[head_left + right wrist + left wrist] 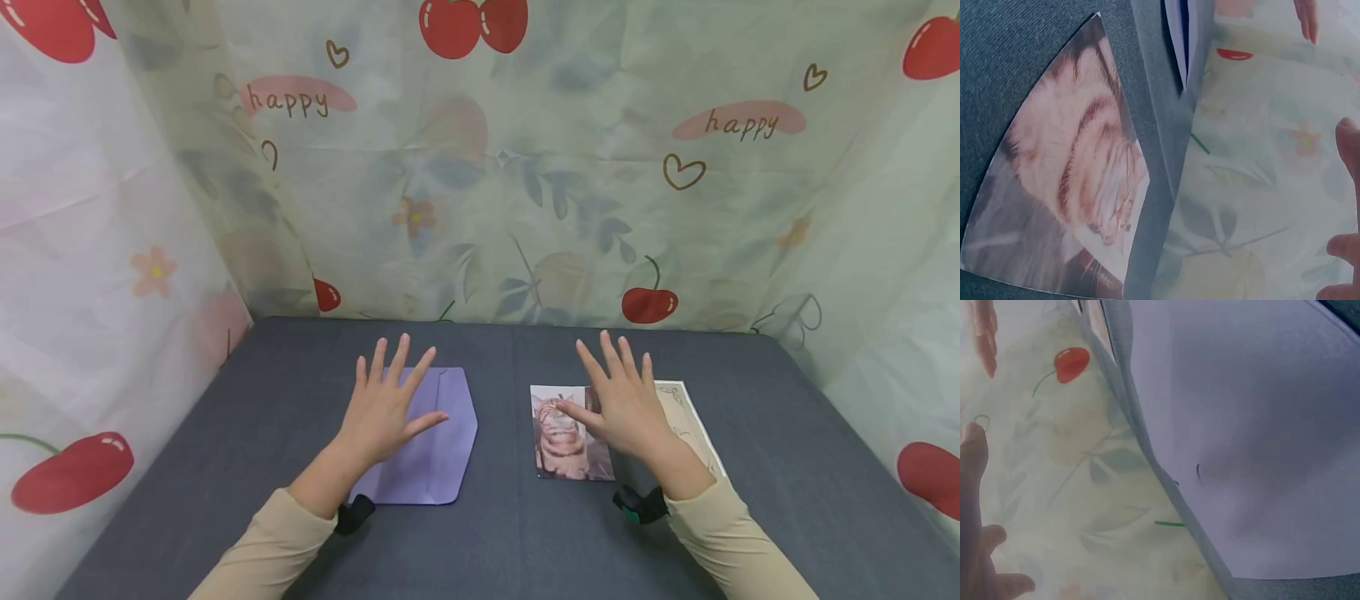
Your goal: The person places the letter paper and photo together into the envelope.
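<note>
My left hand (382,412) is held over a purple envelope (442,450), fingers spread and straight, holding nothing. In the left wrist view the envelope (1260,425) fills the right side, with the hand's fingers (975,462) at the left edge. My right hand (626,408), also spread with nothing in it, hovers over a cat photo (558,442) and a cream card with a decorated border (686,417). Part of the card is hidden behind this hand. The right wrist view shows the photo (1085,156) lying flat, a striped cat on it.
A dark grey cloth covers the table (498,550). Behind it and at both sides hang curtains (510,167) printed with cherries, flowers and the word happy. Black wrist straps (356,514) show below the hands, by the beige sleeves (262,546).
</note>
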`<state>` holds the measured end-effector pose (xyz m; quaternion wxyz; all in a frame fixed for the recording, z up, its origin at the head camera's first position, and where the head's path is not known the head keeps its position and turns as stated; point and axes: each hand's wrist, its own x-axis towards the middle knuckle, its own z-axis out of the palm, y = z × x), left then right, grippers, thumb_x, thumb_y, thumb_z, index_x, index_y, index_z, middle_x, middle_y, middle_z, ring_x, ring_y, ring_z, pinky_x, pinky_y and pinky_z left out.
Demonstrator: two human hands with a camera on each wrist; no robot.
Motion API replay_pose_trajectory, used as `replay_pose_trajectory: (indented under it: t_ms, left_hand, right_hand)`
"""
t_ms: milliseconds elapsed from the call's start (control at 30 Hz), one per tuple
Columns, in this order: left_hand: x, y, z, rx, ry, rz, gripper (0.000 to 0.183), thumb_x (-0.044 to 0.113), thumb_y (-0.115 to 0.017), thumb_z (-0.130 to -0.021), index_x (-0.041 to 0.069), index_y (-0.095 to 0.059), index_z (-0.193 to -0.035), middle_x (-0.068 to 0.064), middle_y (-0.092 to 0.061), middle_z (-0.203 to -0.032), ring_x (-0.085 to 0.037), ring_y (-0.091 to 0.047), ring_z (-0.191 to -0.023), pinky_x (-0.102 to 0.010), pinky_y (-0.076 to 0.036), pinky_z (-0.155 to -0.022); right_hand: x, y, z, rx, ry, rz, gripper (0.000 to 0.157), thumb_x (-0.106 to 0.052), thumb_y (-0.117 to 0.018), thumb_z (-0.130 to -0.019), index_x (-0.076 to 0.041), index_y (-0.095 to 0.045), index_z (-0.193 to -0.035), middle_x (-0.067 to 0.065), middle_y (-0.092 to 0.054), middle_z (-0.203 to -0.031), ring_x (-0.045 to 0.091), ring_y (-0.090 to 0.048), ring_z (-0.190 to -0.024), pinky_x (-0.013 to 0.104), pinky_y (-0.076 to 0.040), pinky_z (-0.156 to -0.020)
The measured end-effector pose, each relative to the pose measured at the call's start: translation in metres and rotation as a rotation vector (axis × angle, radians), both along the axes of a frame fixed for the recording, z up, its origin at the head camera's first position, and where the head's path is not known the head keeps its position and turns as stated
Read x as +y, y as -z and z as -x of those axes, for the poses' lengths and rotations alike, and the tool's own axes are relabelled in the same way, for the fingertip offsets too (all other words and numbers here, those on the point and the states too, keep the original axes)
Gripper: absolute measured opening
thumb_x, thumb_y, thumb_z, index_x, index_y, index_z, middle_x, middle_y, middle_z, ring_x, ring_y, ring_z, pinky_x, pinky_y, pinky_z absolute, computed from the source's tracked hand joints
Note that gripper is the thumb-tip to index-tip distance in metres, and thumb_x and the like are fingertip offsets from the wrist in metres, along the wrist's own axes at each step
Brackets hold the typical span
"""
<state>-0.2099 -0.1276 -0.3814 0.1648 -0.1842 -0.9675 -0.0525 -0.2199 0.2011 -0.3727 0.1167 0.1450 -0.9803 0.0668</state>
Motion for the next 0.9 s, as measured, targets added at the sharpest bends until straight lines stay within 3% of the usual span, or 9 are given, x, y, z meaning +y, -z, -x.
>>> replay_pose_trajectory:
  t_ms: [267,500,733,900]
  left_hand:
    - [-0.001,-0.011,-0.007,-0.023,0.061,-0.051,0.078,0.059,-0.055,-0.083,0.019,-0.031,-0.146,-0.018,-0.031,-0.151,-0.044,-0.025,-0.139,-0.063,-0.026,-0.108]
    - [-0.001,-0.016,-0.011,-0.123,0.122,-0.147,0.065,0.052,-0.056,-0.086,0.015,-0.044,-0.138,-0.016,-0.042,-0.145,-0.039,-0.036,-0.136,-0.057,-0.031,-0.109]
    - [-0.006,-0.015,-0.014,-0.207,0.213,-0.160,0.051,0.044,-0.056,-0.089,0.012,-0.054,-0.128,-0.009,-0.055,-0.133,-0.027,-0.052,-0.124,-0.047,-0.047,-0.097]
    - [-0.008,-0.009,-0.013,-0.277,0.271,-0.156,0.044,0.038,-0.059,-0.089,0.012,-0.058,-0.124,-0.009,-0.057,-0.131,-0.027,-0.052,-0.123,-0.046,-0.046,-0.099]
  right_hand:
    - [-0.010,-0.002,-0.003,0.021,-0.104,0.124,0.077,-0.051,-0.060,-0.084,-0.011,-0.033,-0.144,0.022,-0.030,-0.150,0.043,-0.023,-0.140,0.064,-0.019,-0.111]
    - [-0.025,0.000,-0.007,-0.082,-0.184,0.266,0.065,-0.040,-0.061,-0.087,-0.008,-0.039,-0.140,0.019,-0.037,-0.147,0.040,-0.033,-0.136,0.058,-0.028,-0.110]
    - [-0.042,0.008,-0.009,-0.133,-0.295,0.363,0.057,-0.034,-0.062,-0.088,-0.006,-0.047,-0.135,0.017,-0.047,-0.139,0.034,-0.046,-0.129,0.052,-0.039,-0.104]
    - [-0.057,0.015,-0.009,-0.166,-0.367,0.370,0.050,-0.031,-0.061,-0.089,-0.006,-0.051,-0.131,0.014,-0.054,-0.132,0.029,-0.052,-0.124,0.045,-0.043,-0.103]
